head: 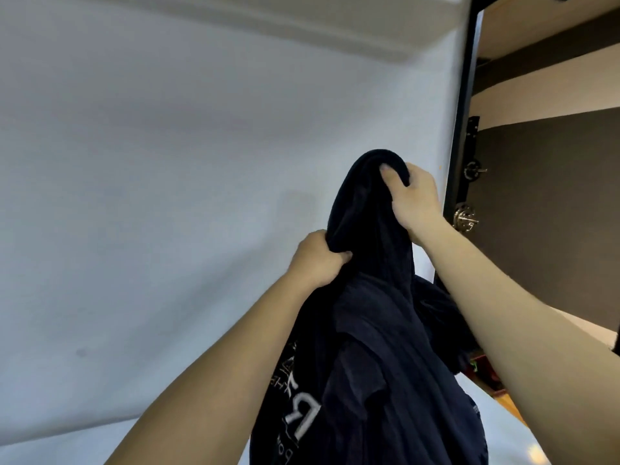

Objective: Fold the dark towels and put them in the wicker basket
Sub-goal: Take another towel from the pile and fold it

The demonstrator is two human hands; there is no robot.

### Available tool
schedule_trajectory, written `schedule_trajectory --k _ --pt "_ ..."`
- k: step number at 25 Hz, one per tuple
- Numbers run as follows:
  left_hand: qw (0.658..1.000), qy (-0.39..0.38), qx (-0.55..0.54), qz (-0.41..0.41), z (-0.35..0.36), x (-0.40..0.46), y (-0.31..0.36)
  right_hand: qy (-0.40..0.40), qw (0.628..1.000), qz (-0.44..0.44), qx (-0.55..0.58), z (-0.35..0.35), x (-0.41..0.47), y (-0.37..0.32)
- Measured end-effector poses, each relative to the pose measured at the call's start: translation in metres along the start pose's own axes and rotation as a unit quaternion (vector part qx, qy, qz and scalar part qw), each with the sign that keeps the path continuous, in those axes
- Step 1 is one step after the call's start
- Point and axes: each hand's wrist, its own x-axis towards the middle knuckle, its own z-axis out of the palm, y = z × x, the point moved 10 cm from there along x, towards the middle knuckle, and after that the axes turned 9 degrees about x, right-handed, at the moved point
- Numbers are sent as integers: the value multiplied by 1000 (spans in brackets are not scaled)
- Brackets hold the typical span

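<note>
At centre frame, a dark towel (369, 297) hangs bunched and raised in front of the pale wall (151, 146); printed lettering shows at 7 o'clock on the cloth. Right hand (412, 196) has fingers curled round the top bulge at 12 o'clock, left hand (318, 260) grips a fold at 9 o'clock, probably lifting it to find edges before folding. Wardrobe shelves (543, 105) sit at 2 o'clock; wicker basket not visible.
</note>
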Motion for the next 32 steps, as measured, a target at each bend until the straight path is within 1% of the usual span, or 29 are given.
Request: schedule_trajectory --k 1,2,3,4,5,6,7,8,9,10,11,12,13,14,15,16,17,18,20,22,23,24,25,26,27,28,30,32 --pt "1000 6 -16 -23 -10 1 -16 -23 999 9 -30 4 -12 18" --pt "998 0 -38 -55 -16 -2 -35 -64 995 39 -61 8 -29 44" --pt "994 -9 -60 -92 -22 -8 -55 -130 983 86 -97 12 -53 79" --pt "988 -17 -83 -127 -26 -15 -74 -224 955 147 -126 16 -84 114" --pt "985 -23 -85 -150 -28 -20 -91 -324 912 206 -143 18 -122 142" --pt "984 -30 -66 -164 -28 -26 -103 -400 869 249 -151 15 -157 164" --pt "985 -34 -25 -167 -27 -31 -108 -437 849 245 -166 9 -179 179" --pt "987 -30 24 -157 -23 -37 -106 -429 857 203 -202 1 -186 186" --pt "988 -27 74 -135 -13 -44 -97 -399 870 151 -246 -4 -185 190" --pt "987 -45 117 -105 6 -54 -84 -369 883 109 -269 -4 -181 187" --pt "980 -97 156 -75 34 -68 -70 -340 894 88 -278 -2 -174 181" --pt "966 -163 195 -50 64 -81 -60 -315 905 77 -274 2 -166 172" --pt "942 -223 249 -31 90 -94 -59 -288 916 74 -270 2 -157 166" --pt "915 -256 312 -17 105 -100 -63 -263 927 75 -256 1 -147 161" --pt "893 -250 375 -8 108 -96 -70 -236 938 78 -242 -3 -134 153" --pt "878 -216 427 -10 100 -88 -80 -209 949 84 -221 -8 -120 145" --pt "871 -168 461 -25 86 -76 -92 -181 959 91 -199 -14 -104 135" --pt "873 -118 472 -47 67 -64 -103 -148 969 93 -176 -21 -86 122" --pt "884 -43 460 -76 29 -45 -115 -72 988 73 -112 -28 -46 84" --pt "892 10 447 -61 0 -30 -118 -11 998 37 -41 -19 -16 44" --pt "902 17 429 -44 -10 -23 -119 6 1000 19 -22 -9 -9 32" --pt "928 5 371 -30 -16 -17 -123 7 1000 9 -18 5 -8 28" --pt "964 -28 263 -22 -17 -15 -127 -7 999 10 -39 20 -11 35" --pt "989 -58 134 -17 -15 -17 -128 -35 997 24 -69 36 -20 51" --pt "997 -69 24 -9 -14 -22 -126 -76 991 50 -99 52 -33 73" --pt "998 -51 -32 1 -15 -25 -123 -126 981 84 -121 68 -53 98" --pt "999 -28 -34 12 -11 -26 -111 -215 958 129 -140 90 -93 134" --pt "997 -59 33 28 2 -24 -101 -256 946 138 -143 94 -122 144"
